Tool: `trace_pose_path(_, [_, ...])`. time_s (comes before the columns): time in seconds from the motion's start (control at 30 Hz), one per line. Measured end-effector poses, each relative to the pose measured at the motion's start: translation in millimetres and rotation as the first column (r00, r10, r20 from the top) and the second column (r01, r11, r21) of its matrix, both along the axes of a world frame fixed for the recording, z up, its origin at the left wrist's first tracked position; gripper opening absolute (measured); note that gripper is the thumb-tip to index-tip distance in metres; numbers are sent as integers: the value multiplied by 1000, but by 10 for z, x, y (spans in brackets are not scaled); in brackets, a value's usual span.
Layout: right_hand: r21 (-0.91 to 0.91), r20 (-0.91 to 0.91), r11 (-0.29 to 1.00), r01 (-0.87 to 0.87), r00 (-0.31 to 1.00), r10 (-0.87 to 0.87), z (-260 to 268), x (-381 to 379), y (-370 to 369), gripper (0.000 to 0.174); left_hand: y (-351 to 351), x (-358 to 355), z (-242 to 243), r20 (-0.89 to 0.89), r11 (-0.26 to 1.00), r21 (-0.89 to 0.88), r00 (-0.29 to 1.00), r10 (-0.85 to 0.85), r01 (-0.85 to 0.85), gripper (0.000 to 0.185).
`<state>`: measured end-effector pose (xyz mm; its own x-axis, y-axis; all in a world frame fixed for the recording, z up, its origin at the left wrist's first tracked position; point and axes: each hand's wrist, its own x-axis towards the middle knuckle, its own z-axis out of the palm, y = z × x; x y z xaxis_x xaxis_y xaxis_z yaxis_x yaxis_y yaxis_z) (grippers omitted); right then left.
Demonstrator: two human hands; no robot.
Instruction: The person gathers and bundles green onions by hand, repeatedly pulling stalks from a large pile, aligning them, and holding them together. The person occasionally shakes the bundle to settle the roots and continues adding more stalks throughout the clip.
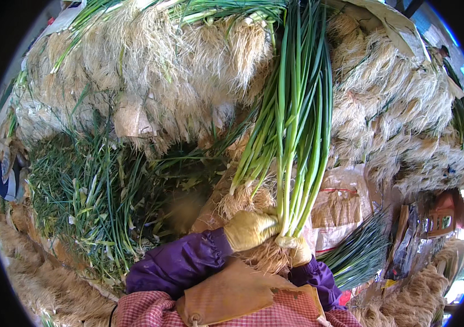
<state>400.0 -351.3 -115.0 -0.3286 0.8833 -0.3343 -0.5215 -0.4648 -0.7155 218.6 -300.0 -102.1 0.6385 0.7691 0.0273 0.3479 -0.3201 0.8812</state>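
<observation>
My left hand, in a pale yellow glove, closes on the left side of the white stem bases of a bunch of green onions. My right hand, gloved the same way, grips these bases from the right. The bunch's leaves stretch away from me towards the top of the view, and its tan roots hang beneath the gloves. More green onions lie just beyond my left hand, their roots bunched beside the glove. Some fingertips are hidden by the stems and roots. Purple sleeves cover both forearms.
A heap of green leaf trimmings fills the left side. Stacked green onions with roots outward form a bank ahead, and another root-covered stack rises at right. Beside my right arm are a woven sack, green leaves and a crate.
</observation>
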Motion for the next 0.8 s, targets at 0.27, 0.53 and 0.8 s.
trace_pose_path(0.27, [-76,-141,976,-203,971,191,14,42,-115,81,128,-441,276,172,662,-604,884,-435,443,29])
trace_pose_path(0.53, [40,-205,967,-250,945,253,-199,228,-69,78,433,-949,-406,-24,788,260,812,584,-559,41])
trace_pose_path(0.8, [361,-109,923,-134,977,185,-311,23,120,41,911,-248,94,401,747,-369,630,664,-553,40])
